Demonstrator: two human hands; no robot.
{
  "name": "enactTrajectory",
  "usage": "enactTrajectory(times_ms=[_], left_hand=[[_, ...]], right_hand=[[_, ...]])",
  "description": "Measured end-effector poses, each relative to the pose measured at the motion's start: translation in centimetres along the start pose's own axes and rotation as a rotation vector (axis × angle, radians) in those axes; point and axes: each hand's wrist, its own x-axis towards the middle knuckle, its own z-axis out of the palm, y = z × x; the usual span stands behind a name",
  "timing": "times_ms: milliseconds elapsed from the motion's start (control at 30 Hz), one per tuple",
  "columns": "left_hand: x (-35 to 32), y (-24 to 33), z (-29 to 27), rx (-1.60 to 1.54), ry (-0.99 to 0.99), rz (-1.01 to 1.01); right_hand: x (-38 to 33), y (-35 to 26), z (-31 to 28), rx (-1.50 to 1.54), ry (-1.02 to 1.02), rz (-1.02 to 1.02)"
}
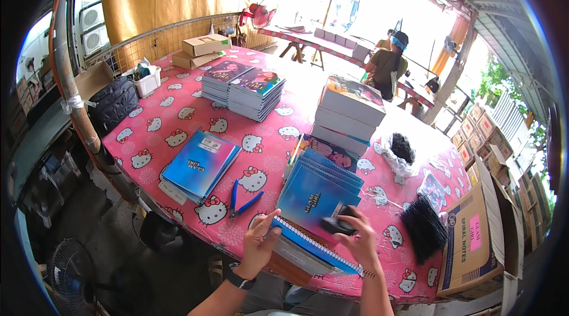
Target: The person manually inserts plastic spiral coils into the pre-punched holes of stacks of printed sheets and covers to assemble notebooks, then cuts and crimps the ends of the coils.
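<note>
A blue spiral notebook [296, 234] lies at the table's near edge, its white-looking coil running along its upper side. My left hand [259, 243] is closed at the left end of that coil, thumb and fingers pinching it. In my right hand [360, 238] is a small black block-like tool [338, 223], held just above the coil; its exact kind is unclear. Just beyond lie overlapping blue spiral notebooks [311, 194]. Blue-handled cutting pliers [238, 202] rest open to the left of them. Farther left sits a small pile of blue spiral notebooks [201, 162].
Tall book stacks [349, 108] and lower ones [256, 96] stand farther back on the pink patterned tablecloth [151, 138]. Black plastic coils [424, 228] lie right, beside an open cardboard box [468, 239]. A person [388, 64] sits at a far table.
</note>
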Motion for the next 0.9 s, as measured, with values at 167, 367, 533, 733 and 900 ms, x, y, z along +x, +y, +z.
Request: enactTrajectory(times_ms=[167,367,533,733,900], left_hand=[[1.6,3.7,0.3,-0.045,-0.148,0.180],[1.1,9.8,5.3,-0.004,-0.429,0.404],[0.2,10.7,6.6,-0.019,-0.482,0.396],[0.3,10.7,6.6,-0.049,-0.530,0.401],[0.2,10.4,6.7,-0.032,-0.471,0.417]], right_hand=[[-8.3,7.0,-5.8,-0.578,0.128,0.404],[-5.4,-8.4,-7.3,0.240,0.188,-0.048],[-5.7,-11.5,-4.6,0.182,0.227,-0.151],[-5.5,-11.2,-5.3,0.138,0.202,-0.221],[-5.2,-11.2,-5.4,0.042,0.172,-0.279]])
